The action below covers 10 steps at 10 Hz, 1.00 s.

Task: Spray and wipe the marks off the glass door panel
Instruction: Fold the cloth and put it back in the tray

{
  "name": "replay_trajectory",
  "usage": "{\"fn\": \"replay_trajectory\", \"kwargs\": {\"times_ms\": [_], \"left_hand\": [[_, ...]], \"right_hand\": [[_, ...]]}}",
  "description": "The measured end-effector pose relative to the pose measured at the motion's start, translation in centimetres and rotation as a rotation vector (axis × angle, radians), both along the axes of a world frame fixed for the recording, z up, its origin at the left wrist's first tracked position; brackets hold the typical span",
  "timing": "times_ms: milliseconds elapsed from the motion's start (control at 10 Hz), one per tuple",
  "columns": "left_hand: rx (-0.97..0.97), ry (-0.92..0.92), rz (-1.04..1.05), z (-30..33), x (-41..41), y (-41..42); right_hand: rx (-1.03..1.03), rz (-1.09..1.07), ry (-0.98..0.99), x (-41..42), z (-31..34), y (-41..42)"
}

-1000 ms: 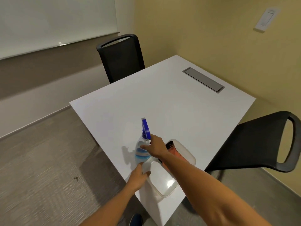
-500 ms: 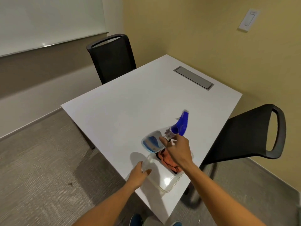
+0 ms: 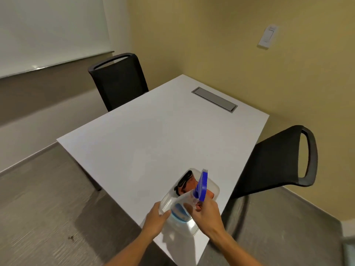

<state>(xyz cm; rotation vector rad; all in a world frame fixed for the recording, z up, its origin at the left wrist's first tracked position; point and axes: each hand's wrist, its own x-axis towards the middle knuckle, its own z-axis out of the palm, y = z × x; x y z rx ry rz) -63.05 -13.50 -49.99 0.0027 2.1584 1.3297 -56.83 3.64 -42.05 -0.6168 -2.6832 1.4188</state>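
Note:
A clear spray bottle (image 3: 182, 208) with a blue trigger head is held tilted over a clear plastic tub (image 3: 215, 187) at the near corner of the white table (image 3: 153, 143). My right hand (image 3: 206, 214) is shut on the bottle's neck. My left hand (image 3: 156, 219) grips the tub's near left rim. An orange cloth (image 3: 189, 186) and a black item lie inside the tub. The glass door panel is out of view.
Two black chairs stand at the table, one at the far side (image 3: 119, 79) and one at the right (image 3: 278, 162). A grey cable hatch (image 3: 214, 99) sits in the tabletop. A whiteboard (image 3: 48, 31) hangs on the left wall, and yellow walls close the corner.
My right hand lifted the spray bottle off the table, swung it right and brought it back low over the tub. My left hand kept hold of the tub's rim.

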Motion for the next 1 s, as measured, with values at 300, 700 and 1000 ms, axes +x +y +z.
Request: {"fn": "replay_trajectory", "kwargs": {"times_ms": [300,700,1000], "left_hand": [[-0.003,0.009,0.028,-0.1,0.1,0.3],[-0.045,-0.016,-0.008,-0.3,-0.3,0.0],[-0.115,-0.043,-0.014,-0.7,-0.7,0.2]], "right_hand": [[-0.027,-0.012,-0.090,0.2,-2.0,-0.9],[0.032,-0.006,-0.225,-0.1,-1.3,-1.9],[-0.061,0.080,-0.173,0.4,1.1,-1.2]]}}
